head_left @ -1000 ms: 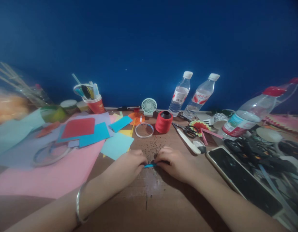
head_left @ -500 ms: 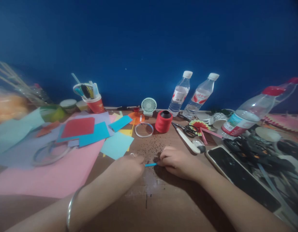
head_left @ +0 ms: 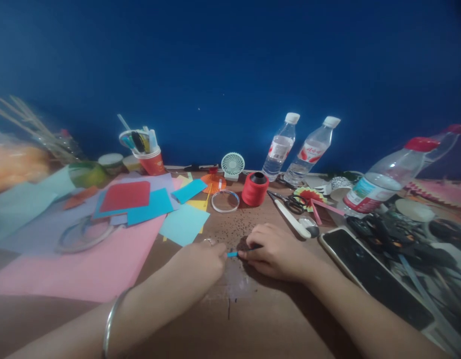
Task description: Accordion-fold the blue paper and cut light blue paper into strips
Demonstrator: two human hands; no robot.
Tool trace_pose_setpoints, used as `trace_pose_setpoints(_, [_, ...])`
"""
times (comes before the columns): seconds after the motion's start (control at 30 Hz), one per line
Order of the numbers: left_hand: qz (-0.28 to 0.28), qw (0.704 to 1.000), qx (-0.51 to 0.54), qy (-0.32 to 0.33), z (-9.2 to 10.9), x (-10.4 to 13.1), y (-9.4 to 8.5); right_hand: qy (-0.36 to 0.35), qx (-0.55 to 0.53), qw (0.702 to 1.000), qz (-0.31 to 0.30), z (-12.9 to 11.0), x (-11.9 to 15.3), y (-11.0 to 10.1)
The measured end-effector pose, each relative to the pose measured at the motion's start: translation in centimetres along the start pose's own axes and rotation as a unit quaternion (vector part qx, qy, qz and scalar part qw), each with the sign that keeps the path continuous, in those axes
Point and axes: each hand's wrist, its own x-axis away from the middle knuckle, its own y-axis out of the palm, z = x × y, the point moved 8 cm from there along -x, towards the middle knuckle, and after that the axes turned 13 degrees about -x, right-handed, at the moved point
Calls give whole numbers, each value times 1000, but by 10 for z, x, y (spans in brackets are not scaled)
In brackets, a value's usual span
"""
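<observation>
A narrow blue paper strip spans the small gap between my hands, low over the brown table. My left hand, with a ring on one finger, is closed on the strip's left end. At its right end, my right hand pinches the strip between thumb and fingers. Both ends of the strip are hidden by my fingers. Tiny dark specks lie scattered on the tabletop just beyond my hands. A light blue paper sheet is close to my left hand.
Behind my hands stand a red thread spool, a small fan and a clear ring of tape. Coloured papers cover the left. To the right are scissors, a white-handled cutter, a phone and bottles.
My right hand has shifted its fingers slightly left along the strip, so less blue shows between the hands. The whole view has shifted a little.
</observation>
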Motion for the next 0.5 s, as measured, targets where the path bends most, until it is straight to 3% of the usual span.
trace_pose_setpoints(0.23, [14,998,46,-44,-16,-2,9,21,-147,988,26,24,6,-6])
trace_pose_setpoints(0.5, [42,988,144,-31,-21,-11,2,56,-162,984,46,24,4,-3])
